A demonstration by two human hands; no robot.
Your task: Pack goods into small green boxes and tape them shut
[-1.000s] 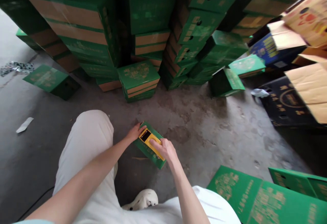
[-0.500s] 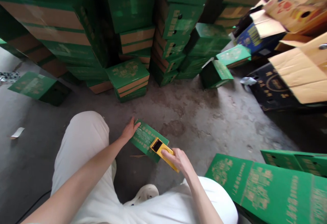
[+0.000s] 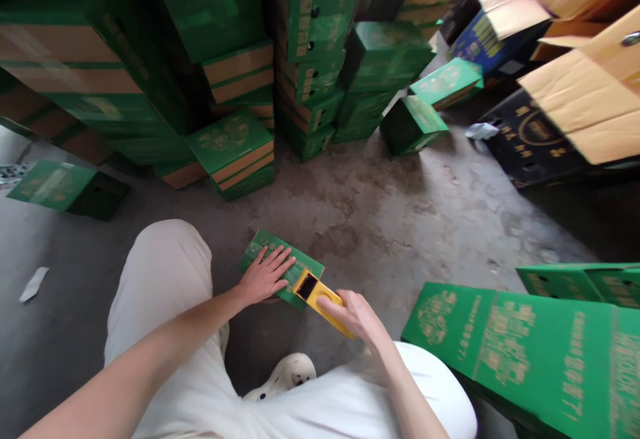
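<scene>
A small green carton (image 3: 309, 264) with printed lettering rests on the floor between my knees. Flat on its top lies my left hand (image 3: 267, 275), fingers spread, covering much of the print. My right hand (image 3: 355, 311) is closed around a yellow tape dispenser (image 3: 327, 304). The dispenser's head, with its dark opening, touches the carton's right part, just right of my left fingertips. Whether tape runs out from beneath the head I cannot tell.
Stacks of green cartons (image 3: 320, 19) rise ahead, and a low pair (image 3: 233, 135) stands before them. At right lie a black box (image 3: 540, 135) with raised flaps and a large green carton (image 3: 515, 352). A lone green carton (image 3: 55, 182) sits on the left floor.
My left hand has gone from gripping the carton's far left edge to lying flat on its top. My right hand keeps the dispenser at nearly the same spot. The view has shifted slightly.
</scene>
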